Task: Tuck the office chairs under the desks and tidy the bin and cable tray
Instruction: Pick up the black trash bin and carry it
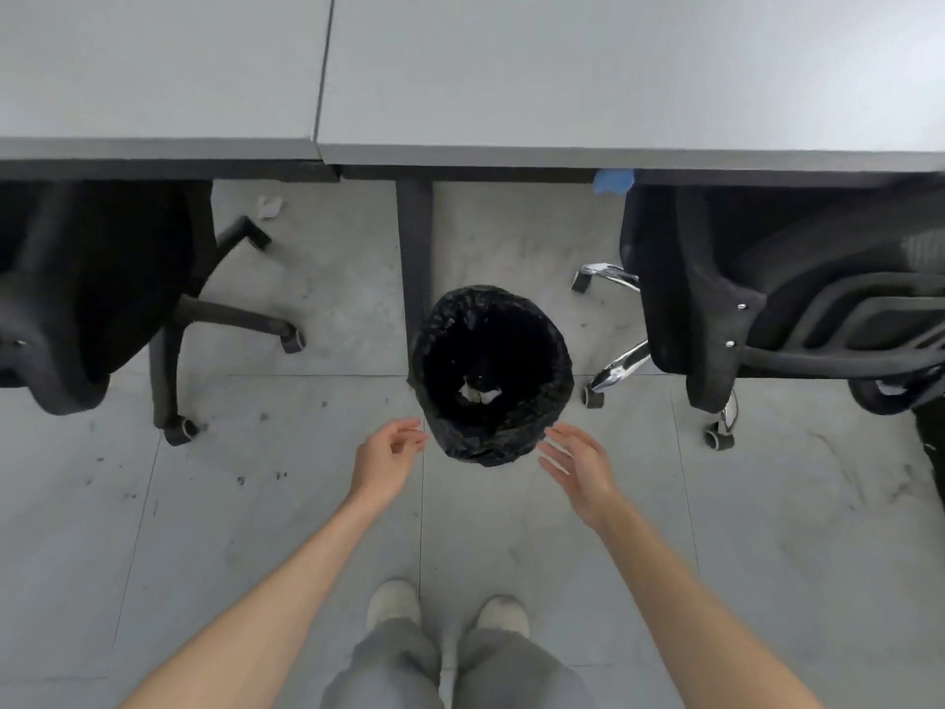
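- I see a round bin lined with a shiny black plastic bag [492, 373] standing on the grey tiled floor [255, 504], right in front of me.
- The bin is just in front of a dark desk leg [415, 248] and sits between two chairs.
- Down inside the bin I can see some crumpled white paper [479, 394].
- My left hand [387, 459] is just beside the bin's near left side. Its fingers are loosely curled and hold nothing. I cannot tell if the fingertips touch the bag.
- My right hand [578, 465] is just beside the bin's near right side. Its fingers are straight and spread apart, and it holds nothing.
- A black office chair with a black star base [87, 294] is on the left. Its seat is partly under the grey desk top on the left [153, 69].
- A black mesh-back office chair with shiny metal legs [767, 299] is on the right. It is partly under the grey desk top on the right [613, 69].
- A small scrap of white paper [268, 207] lies on the floor near the left chair, close under the desk edge.
- A little blue thing [612, 180] sticks out under the edge of the right desk. I cannot tell what it is.
- At the bottom I see two pale shoes [394, 603] and grey trousers [460, 667].
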### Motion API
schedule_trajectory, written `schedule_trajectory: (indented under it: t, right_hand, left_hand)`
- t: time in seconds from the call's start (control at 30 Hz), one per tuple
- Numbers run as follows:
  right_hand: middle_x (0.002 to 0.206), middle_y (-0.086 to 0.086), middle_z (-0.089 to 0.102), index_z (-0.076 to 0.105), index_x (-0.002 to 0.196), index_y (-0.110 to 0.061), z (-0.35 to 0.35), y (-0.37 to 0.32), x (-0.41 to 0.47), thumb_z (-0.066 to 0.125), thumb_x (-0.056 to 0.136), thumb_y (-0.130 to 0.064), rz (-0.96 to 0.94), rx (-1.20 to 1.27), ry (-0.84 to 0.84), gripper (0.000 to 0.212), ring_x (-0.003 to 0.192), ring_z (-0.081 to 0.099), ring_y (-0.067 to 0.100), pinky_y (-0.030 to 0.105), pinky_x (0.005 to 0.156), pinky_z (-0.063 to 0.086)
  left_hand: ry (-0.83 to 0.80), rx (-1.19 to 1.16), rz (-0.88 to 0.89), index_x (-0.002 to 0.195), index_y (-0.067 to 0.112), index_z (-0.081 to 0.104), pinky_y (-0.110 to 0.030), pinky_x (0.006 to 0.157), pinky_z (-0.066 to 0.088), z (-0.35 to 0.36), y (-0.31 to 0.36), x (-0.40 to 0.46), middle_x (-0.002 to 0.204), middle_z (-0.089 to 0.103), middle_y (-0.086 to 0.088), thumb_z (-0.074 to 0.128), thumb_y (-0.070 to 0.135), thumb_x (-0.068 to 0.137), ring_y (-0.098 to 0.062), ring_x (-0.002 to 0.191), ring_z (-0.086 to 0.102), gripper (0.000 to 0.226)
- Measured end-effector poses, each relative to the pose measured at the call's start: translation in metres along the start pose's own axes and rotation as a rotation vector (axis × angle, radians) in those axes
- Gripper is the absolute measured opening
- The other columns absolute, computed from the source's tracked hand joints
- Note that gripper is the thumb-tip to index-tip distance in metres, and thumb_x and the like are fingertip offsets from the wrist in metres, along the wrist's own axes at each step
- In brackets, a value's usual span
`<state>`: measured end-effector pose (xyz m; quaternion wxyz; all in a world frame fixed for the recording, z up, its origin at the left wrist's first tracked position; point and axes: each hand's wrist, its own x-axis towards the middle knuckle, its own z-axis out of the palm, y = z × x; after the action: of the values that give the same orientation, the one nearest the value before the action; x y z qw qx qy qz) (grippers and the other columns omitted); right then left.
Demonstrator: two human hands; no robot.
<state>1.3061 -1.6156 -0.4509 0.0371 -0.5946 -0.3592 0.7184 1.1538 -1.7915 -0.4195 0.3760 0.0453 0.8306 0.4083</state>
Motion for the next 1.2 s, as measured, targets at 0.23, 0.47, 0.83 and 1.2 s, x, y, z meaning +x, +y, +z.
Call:
schedule_trajectory:
  t: [0.23,0.47,0.83,1.2]
  right_hand:
    - [0.125,0.000,0.055,0.054,0.124,-0.012,-0.007,0.008,0.134,0.046,0.091,-0.013,-0.231,-0.153,0.103,0.034,0.117,0.049,0.015,0.022,0.089,0.037]
    - [0.099,0.010,0.060,0.054,0.106,-0.009,0.006,0.012,0.232,0.042,0.089,-0.013,-0.345,-0.311,0.167,0.021,0.090,0.058,0.024,0.036,0.079,0.050]
    - [0.115,0.010,0.054,0.045,0.123,-0.009,0.002,0.041,0.216,0.036,0.097,-0.008,-0.371,-0.171,0.216,0.027,0.104,0.052,0.028,0.042,0.096,0.044]
    - [0.110,0.006,0.057,0.049,0.118,-0.011,-0.064,0.041,-0.050,0.039,0.096,-0.010,-0.212,-0.126,0.423,0.025,0.102,0.054,0.026,0.037,0.089,0.044]
  left_hand:
    - [0.074,-0.025,-0.001,0.125,0.006,0.050,-0.031,0.093,0.043,0.036,-0.053,0.120,0.115,0.058,-0.004,0.049,0.004,0.089,-0.026,0.112,0.055,0.036]
    - [0.069,0.072,0.008,0.131,0.007,0.042,-0.037,0.094,0.043,0.074,-0.088,0.226,0.130,0.053,-0.011,0.050,0.009,0.089,-0.031,0.113,0.052,0.043]
    - [0.120,-0.020,0.046,0.119,0.002,0.046,-0.035,0.080,0.041,0.091,-0.096,0.229,0.107,0.053,-0.012,0.041,0.001,0.090,-0.027,0.094,0.048,0.030]
    - [-0.124,0.234,-0.009,0.115,0.010,0.053,-0.040,0.084,0.048,0.029,0.001,0.011,0.108,0.062,-0.011,0.052,0.004,0.086,-0.031,0.097,0.058,0.030]
